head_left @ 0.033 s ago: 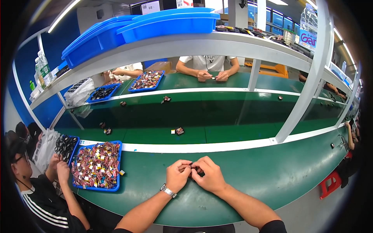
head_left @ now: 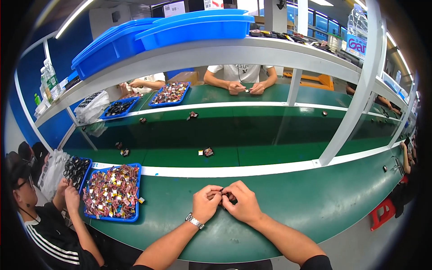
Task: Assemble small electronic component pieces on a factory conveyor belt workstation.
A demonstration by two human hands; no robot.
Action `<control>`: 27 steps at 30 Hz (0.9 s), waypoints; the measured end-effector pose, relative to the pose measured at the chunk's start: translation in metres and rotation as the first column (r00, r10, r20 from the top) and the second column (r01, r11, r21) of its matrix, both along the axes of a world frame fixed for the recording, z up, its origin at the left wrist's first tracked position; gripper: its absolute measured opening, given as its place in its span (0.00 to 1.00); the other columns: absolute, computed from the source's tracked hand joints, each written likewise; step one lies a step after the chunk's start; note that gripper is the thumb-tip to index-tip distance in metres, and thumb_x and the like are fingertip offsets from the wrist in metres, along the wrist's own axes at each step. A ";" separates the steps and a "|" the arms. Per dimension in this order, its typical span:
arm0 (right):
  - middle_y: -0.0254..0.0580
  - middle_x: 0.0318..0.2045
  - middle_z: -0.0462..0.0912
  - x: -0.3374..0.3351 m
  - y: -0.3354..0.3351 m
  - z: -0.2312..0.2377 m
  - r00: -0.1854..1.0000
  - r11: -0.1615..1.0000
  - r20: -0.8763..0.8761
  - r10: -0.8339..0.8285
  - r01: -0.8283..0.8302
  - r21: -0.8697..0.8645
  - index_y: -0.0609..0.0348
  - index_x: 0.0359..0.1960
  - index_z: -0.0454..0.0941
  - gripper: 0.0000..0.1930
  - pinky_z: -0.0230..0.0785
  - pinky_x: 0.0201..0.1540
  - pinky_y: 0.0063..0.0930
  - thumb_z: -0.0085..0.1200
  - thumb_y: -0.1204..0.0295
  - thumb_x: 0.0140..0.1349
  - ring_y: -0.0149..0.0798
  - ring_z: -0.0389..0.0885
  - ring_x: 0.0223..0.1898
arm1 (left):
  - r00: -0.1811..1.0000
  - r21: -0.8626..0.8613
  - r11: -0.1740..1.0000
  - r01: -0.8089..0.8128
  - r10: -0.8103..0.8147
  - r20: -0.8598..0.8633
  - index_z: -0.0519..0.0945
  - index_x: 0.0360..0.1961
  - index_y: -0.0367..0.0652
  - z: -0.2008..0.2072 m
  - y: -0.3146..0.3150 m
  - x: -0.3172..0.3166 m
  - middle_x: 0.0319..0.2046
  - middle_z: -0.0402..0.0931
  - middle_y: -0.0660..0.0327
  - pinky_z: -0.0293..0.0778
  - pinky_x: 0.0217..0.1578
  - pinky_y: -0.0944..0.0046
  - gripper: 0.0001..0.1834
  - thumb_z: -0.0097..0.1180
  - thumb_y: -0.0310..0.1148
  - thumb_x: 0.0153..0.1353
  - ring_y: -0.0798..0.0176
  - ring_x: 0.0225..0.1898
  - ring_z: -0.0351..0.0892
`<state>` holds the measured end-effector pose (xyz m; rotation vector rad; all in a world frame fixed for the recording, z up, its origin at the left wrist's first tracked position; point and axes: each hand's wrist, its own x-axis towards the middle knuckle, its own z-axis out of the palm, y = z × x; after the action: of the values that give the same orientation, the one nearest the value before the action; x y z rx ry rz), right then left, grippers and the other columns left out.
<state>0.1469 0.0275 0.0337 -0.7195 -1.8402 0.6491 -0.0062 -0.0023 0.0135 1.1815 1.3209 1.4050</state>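
Note:
Above the green worktable (head_left: 288, 207), my left hand (head_left: 206, 204) and my right hand (head_left: 243, 203) meet fingertip to fingertip. Between them is a small dark part (head_left: 222, 192), mostly covered by the fingers, so its kind cannot be made out. Both hands are closed in a pinch on it. A metal-banded watch sits on my left wrist. To the left of my hands stands a blue tray (head_left: 138, 191), heaped with small reddish-brown parts bearing white and yellow pieces. One loose piece (head_left: 141, 200) lies at its right edge.
A person (head_left: 49, 225) works at my left beside a tray of black parts (head_left: 76, 171). Beyond a white rail, small parts (head_left: 206, 152) lie on the green belt. White posts (head_left: 346, 112) carry a shelf with blue bins (head_left: 193, 31). Another person's hands (head_left: 245, 88) work opposite.

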 end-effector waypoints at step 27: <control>0.49 0.42 0.78 -0.023 0.136 -0.007 0.916 0.934 0.184 -0.357 0.354 0.049 0.61 0.45 0.77 0.18 0.69 0.50 0.41 0.63 0.68 0.54 0.53 0.74 0.47 | 0.995 0.046 0.999 0.025 -0.020 -0.100 0.79 0.41 0.32 -0.001 0.011 -0.016 0.34 0.82 0.56 0.77 0.31 0.70 0.07 0.51 0.23 0.64 0.69 0.30 0.82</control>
<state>0.1242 0.1638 0.0264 -1.1068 -1.8169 0.3359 -0.0223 0.0083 0.0123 1.3092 1.3450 1.3832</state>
